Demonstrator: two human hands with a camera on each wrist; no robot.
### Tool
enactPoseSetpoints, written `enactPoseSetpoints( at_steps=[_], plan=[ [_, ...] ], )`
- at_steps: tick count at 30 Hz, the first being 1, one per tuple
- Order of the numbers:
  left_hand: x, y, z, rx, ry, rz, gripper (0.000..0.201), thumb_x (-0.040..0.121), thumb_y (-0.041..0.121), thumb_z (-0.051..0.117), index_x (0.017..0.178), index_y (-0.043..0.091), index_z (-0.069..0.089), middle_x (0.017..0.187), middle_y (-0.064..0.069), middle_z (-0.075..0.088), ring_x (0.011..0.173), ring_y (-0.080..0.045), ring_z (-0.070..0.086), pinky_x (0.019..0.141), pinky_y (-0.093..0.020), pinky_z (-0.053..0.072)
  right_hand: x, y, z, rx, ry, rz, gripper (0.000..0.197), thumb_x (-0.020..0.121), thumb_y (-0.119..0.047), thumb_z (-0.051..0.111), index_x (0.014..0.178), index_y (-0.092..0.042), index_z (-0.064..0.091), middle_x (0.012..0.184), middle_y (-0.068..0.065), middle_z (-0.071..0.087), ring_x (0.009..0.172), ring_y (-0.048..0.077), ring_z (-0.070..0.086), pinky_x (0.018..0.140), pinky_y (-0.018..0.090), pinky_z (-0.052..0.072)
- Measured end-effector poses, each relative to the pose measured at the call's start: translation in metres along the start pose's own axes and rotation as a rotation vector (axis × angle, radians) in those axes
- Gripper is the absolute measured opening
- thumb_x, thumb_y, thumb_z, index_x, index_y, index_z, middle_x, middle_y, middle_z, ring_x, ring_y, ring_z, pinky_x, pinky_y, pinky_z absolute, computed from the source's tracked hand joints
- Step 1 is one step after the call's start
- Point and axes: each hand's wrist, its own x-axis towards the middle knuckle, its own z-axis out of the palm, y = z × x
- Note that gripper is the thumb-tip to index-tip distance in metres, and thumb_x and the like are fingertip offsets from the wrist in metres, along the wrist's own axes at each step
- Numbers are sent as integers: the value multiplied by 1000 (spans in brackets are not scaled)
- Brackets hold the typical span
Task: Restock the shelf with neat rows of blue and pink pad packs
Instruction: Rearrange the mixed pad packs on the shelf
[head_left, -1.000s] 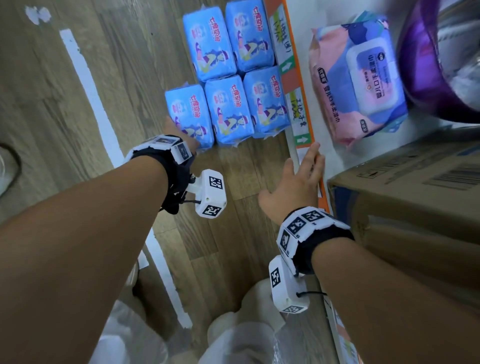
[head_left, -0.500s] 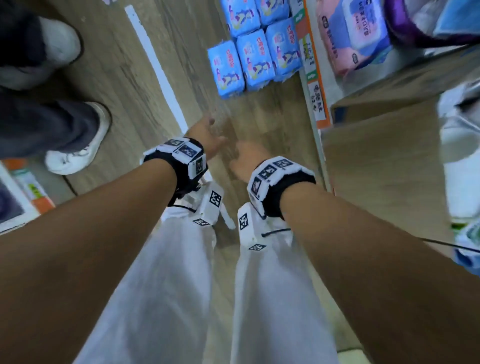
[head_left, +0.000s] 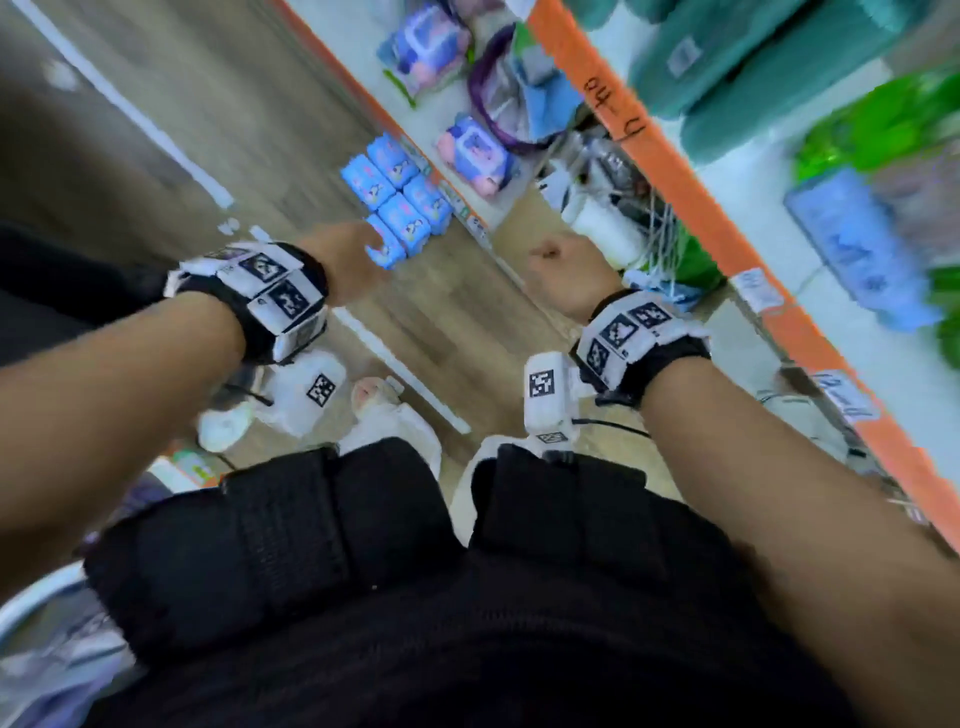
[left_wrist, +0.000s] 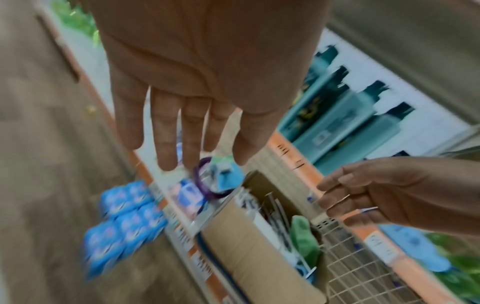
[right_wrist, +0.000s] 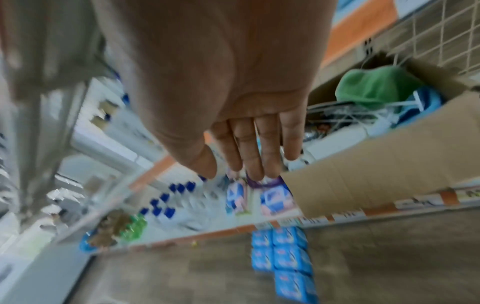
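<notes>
Several blue pad packs (head_left: 397, 202) lie in tight rows on the wooden floor against the bottom shelf's edge; they also show as blue pad packs (left_wrist: 124, 222) and blue pad packs (right_wrist: 283, 259) in the wrist views. My left hand (head_left: 353, 254) hangs well above them, its fingers straight and nothing in it, as the left hand (left_wrist: 187, 156) shows from the wrist. My right hand (head_left: 561, 270) is raised beside the shelf, the right hand (right_wrist: 257, 162) relaxed and holding nothing. Two pink-and-blue wipe packs (head_left: 475, 156) lie on the bottom shelf. All views are motion-blurred.
An open cardboard box (left_wrist: 249, 246) with a green cloth (right_wrist: 374, 86) and hangers stands on the bottom shelf to the right of the packs. An orange shelf edge (head_left: 691, 197) runs above it. Teal bottles (left_wrist: 345, 115) fill a higher shelf. A wire rack (left_wrist: 363, 267) adjoins the box.
The view has risen far from the floor. Both hands have lifted away from the blue packs and the shelf edge, and the packs now look small and distant.
</notes>
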Motion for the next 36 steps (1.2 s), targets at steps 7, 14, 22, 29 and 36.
enactPoseSetpoints(
  at_steps=[7,14,22,29,36],
  plan=[
    [-87,160,-46,128,237,354,38,88,29,58,120,9,54,118,-12,61,110,-31,55,94,-36,42,-113,22,-128,127,264,-215,21,87,-16,57,104,-6,63,77,-4,55,82,17,51,74,25,37],
    [-186,361,-35,60,498,861,38,85,24,63,120,11,57,120,-9,59,106,-22,56,85,-23,37,-228,83,-276,200,604,-437,13,88,-11,58,100,-8,62,88,2,62,83,14,56,68,9,39],
    [-239,485,-29,61,620,1068,60,79,27,66,134,18,44,132,-11,44,124,-25,42,104,-31,32,-293,139,-368,156,1272,-424,15,81,-10,58,96,-10,62,98,3,49,101,22,48,84,19,33],
    [-215,513,-78,141,812,990,62,78,24,65,135,18,42,136,-10,39,126,-30,35,103,-37,32,-275,108,-366,-248,1239,-375,36,78,-20,59,112,-6,56,116,11,50,111,28,40,96,35,29],
    [-192,517,-138,176,1063,966,72,68,41,74,131,23,45,125,-10,40,117,-31,36,93,-41,33,-239,42,-371,-51,1200,-437,44,81,-16,59,122,-5,49,123,13,45,116,26,39,96,24,26]
  ],
)
